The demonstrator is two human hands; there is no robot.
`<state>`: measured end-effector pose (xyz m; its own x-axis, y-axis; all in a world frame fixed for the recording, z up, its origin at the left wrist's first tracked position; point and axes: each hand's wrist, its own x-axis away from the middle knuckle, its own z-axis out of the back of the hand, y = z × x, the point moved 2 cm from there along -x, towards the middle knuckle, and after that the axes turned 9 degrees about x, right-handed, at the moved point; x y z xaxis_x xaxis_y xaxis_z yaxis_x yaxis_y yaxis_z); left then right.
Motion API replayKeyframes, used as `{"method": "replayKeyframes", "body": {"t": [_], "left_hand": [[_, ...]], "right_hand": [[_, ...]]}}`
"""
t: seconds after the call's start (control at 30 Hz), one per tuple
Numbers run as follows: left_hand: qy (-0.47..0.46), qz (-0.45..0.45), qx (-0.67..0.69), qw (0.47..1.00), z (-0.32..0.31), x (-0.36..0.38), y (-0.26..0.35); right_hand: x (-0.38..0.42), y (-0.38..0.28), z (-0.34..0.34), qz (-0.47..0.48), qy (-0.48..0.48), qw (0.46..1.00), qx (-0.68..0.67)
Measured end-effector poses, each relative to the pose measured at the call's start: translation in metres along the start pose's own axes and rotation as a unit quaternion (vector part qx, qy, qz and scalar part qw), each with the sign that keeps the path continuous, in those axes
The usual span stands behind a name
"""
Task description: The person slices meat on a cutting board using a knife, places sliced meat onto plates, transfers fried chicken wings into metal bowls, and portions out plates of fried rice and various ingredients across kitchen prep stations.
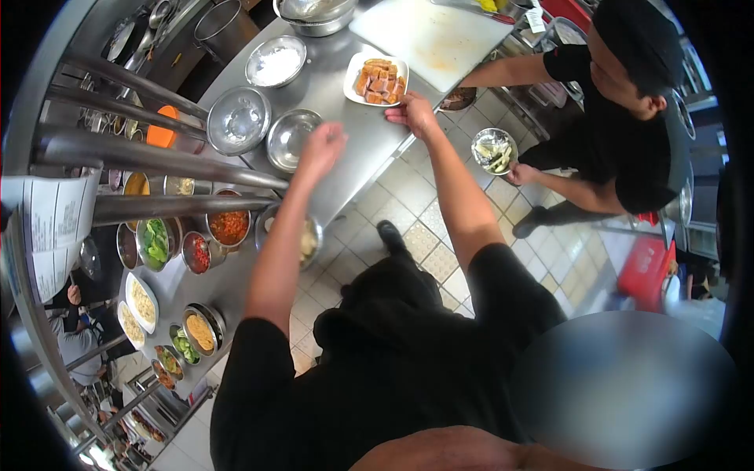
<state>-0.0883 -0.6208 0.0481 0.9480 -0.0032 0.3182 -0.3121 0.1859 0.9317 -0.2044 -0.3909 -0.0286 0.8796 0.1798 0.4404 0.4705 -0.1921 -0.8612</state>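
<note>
On the steel counter (pixel 330 85), by its near edge, sits a white dish (pixel 350 85) of orange and pink chunks (pixel 380 83). The right hand (pixel 414 116) is at the dish's near corner, touching the rim, its fingers stretched out; from this angle I cannot tell whether they grip it. The left hand (pixel 323 149) hangs over the near side of a steel bowl (pixel 284 140), fingers loosely bent and released

Beside that bowl stands a second bowl (pixel 238 120), and beyond it a third holds white powder (pixel 276 63). A cutting board (pixel 436 39) lies just past the dish, its surface stained. Below the metal bars (pixel 157 157) at left are containers of green leaves (pixel 155 242), chopped red pieces (pixel 197 253) and a red mixture (pixel 229 227), with two white plates of pale food (pixel 143 303) nearer the bottom

Across the tiled floor (pixel 428 235), a co-worker in black (pixel 628 157) holds a small bowl of greens (pixel 496 154) in one hand (pixel 519 173); the other arm (pixel 503 72) reaches toward the board's near corner
</note>
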Motion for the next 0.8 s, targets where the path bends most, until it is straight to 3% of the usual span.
{"method": "replayKeyframes", "body": {"t": [0.07, 0.13, 0.2, 0.23, 0.27, 0.3, 0.43, 0.53, 0.63, 0.8], "left_hand": [[0.056, -0.088, -0.069, 0.992, -0.011, -0.046, 0.003], [0.059, -0.038, 0.096, 0.993, -0.034, -0.045, 0.026], [0.038, -0.082, 0.084, 0.992, -0.05, -0.032, 0.025], [0.016, -0.098, 0.078, 0.992, -0.056, -0.013, 0.035], [-0.006, -0.085, 0.121, 0.989, -0.058, -0.003, 0.024], [-0.016, -0.107, 0.208, 0.972, -0.06, 0.006, 0.006], [0.027, -0.09, 0.144, 0.985, -0.027, 0.102, 0.02], [0.074, -0.098, 0.186, 0.975, -0.001, 0.166, 0.002], [0.106, -0.026, 0.198, 0.974, 0.034, 0.25, 0.007], [0.233, -0.007, 0.221, 0.947, 0.074, 0.37, -0.056]], "right_hand": [[0.003, -0.004, -0.003, -0.01, -0.006, 1.0, 0.0], [-0.004, -0.002, -0.006, 0.001, -0.013, 1.0, 0.007], [-0.018, 0.003, -0.004, -0.031, 0.05, 0.997, 0.05], [-0.021, 0.006, -0.002, -0.014, 0.01, 1.0, 0.006], [-0.001, -0.007, -0.015, -0.008, 0.059, 0.998, 0.025], [-0.008, 0.0, -0.01, 0.005, -0.007, 1.0, 0.012], [0.006, -0.001, -0.005, -0.003, 0.011, 0.998, 0.061], [0.017, 0.003, 0.012, 0.031, 0.034, 0.996, 0.076], [0.071, -0.021, 0.007, 0.04, 0.038, 0.993, 0.105], [0.154, -0.027, 0.001, 0.05, -0.018, 0.982, 0.181]]}}
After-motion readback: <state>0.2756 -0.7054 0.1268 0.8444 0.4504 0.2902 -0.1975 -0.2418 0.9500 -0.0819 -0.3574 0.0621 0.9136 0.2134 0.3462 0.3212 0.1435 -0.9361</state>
